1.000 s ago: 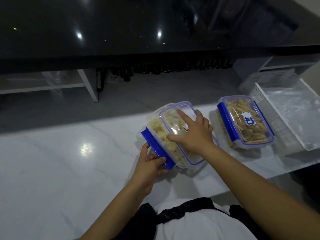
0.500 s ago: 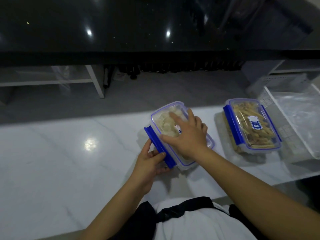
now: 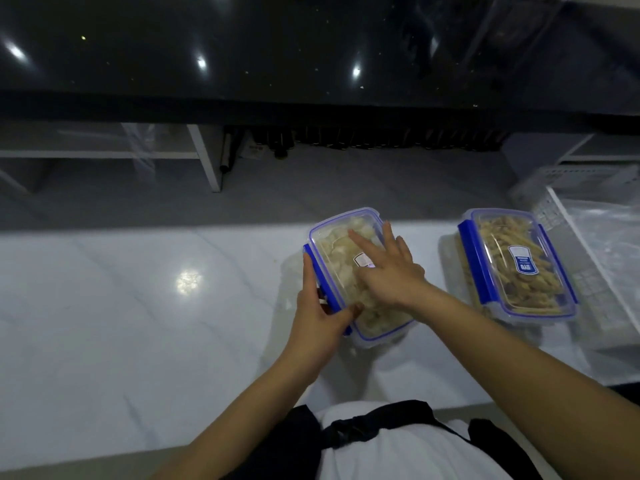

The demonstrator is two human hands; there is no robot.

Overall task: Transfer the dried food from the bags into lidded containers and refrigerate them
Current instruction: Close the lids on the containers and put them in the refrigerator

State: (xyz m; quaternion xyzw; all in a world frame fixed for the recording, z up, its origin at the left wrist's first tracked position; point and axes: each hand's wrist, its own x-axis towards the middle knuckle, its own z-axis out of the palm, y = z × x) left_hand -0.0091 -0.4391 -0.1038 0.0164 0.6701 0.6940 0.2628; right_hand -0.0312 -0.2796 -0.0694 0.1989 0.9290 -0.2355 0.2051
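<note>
A white marble-patterned counter [image 3: 131,306] filled the lower half of the view, with a white basket [image 3: 588,244] holding clear plastic at its right edge. Two clear lidded containers with blue rims sat on the counter, well apart. The right container [image 3: 516,265], full of tan stick-shaped dried food, lay flat with its long axis running away from the person, tilted slightly left at the far end; its lid carried a blue-and-white label [image 3: 522,264] whose writing was too small to read. The left container [image 3: 349,271], holding pale chunks, lay on a parallel axis, with a small white label partly hidden. The right hand [image 3: 388,271] pressed flat on its lid, fingers spread. The left hand [image 3: 320,317] curled around the blue side clasp [image 3: 329,289], thumb on the lid's edge.
</note>
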